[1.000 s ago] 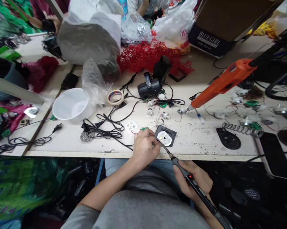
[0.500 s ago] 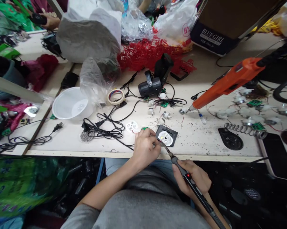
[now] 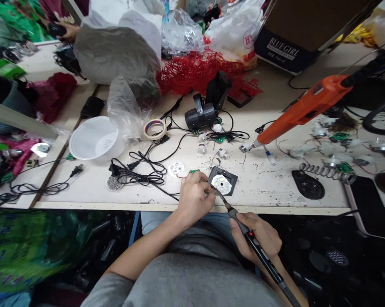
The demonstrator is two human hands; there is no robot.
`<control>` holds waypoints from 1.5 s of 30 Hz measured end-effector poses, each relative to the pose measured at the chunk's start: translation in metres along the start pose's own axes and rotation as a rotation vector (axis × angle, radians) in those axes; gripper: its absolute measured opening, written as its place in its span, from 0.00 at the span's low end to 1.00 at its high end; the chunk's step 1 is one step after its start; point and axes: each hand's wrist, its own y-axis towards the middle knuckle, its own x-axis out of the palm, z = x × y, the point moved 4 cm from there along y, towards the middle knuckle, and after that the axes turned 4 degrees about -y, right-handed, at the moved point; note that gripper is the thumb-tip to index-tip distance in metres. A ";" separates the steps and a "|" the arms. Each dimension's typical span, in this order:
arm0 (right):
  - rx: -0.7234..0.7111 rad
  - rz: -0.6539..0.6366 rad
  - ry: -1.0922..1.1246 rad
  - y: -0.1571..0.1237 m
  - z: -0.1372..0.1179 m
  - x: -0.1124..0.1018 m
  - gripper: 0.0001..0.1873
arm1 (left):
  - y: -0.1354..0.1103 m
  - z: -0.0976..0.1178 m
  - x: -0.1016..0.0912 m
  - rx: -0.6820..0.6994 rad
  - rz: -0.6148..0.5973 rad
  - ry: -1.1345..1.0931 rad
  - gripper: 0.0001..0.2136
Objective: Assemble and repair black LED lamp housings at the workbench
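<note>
Head view: right hand [image 3: 259, 238] grasps soldering iron [image 3: 266, 258], tip by near-left edge of LED plate [image 3: 222, 185] on dark holder [image 3: 232, 175]; left hand [image 3: 195, 196] bunched just left, hold hidden, cannot tell. Steady, brief contact advisable.

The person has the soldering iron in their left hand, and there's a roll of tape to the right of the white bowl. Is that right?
Not quite: the head view shows the soldering iron in the person's right hand, not the left hand. The roll of tape is to the right of the white bowl.
</note>
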 end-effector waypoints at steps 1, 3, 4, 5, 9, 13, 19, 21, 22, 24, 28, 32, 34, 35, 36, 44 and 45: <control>0.000 0.011 0.002 0.000 0.000 -0.001 0.09 | 0.000 0.000 0.000 -0.004 -0.002 0.002 0.06; -0.003 0.026 -0.005 0.000 -0.001 -0.005 0.07 | 0.001 0.000 0.000 -0.006 -0.006 0.002 0.06; -0.004 0.026 -0.014 0.000 -0.002 -0.006 0.07 | 0.001 0.000 0.000 -0.006 -0.008 0.001 0.06; -0.006 0.029 -0.023 -0.001 -0.002 -0.007 0.07 | 0.001 0.000 0.001 -0.005 -0.008 -0.001 0.06; -0.011 0.031 -0.056 -0.003 -0.001 -0.011 0.07 | 0.000 0.000 0.001 -0.006 -0.001 -0.002 0.06; -0.005 0.053 -0.052 -0.001 -0.002 -0.014 0.06 | 0.001 -0.003 0.001 -0.007 -0.020 -0.018 0.05; 0.003 0.058 -0.063 -0.003 -0.001 -0.016 0.06 | 0.005 -0.007 0.001 -0.018 -0.076 -0.073 0.06; 0.009 0.066 -0.059 -0.005 0.000 -0.016 0.06 | 0.005 -0.008 0.002 -0.026 -0.083 -0.099 0.06; 0.014 0.067 -0.058 -0.006 0.000 -0.016 0.06 | 0.006 -0.009 0.002 -0.028 -0.084 -0.117 0.06; 0.020 0.059 -0.057 -0.006 0.001 -0.016 0.05 | 0.006 -0.011 0.002 -0.028 -0.078 -0.155 0.05; 0.035 0.052 -0.030 -0.008 0.001 -0.015 0.06 | 0.006 -0.013 0.003 -0.041 -0.068 -0.206 0.05; 0.062 0.063 -0.028 -0.010 0.000 -0.015 0.08 | 0.007 -0.014 0.002 -0.061 -0.090 -0.227 0.06; 0.067 0.072 -0.017 -0.011 0.000 -0.014 0.09 | 0.008 -0.013 0.001 -0.061 -0.123 -0.223 0.06; 0.072 0.071 -0.009 -0.011 -0.001 -0.014 0.10 | 0.009 -0.013 0.001 -0.058 -0.142 -0.218 0.06; 0.076 0.075 -0.002 -0.011 -0.001 -0.014 0.12 | 0.009 -0.013 0.001 -0.056 -0.158 -0.213 0.06; 0.080 0.079 0.003 -0.013 -0.001 -0.016 0.12 | 0.012 -0.018 0.001 -0.022 -0.166 -0.295 0.05; 0.084 0.077 0.003 -0.014 -0.001 -0.016 0.12 | 0.011 -0.018 0.001 -0.017 -0.146 -0.298 0.05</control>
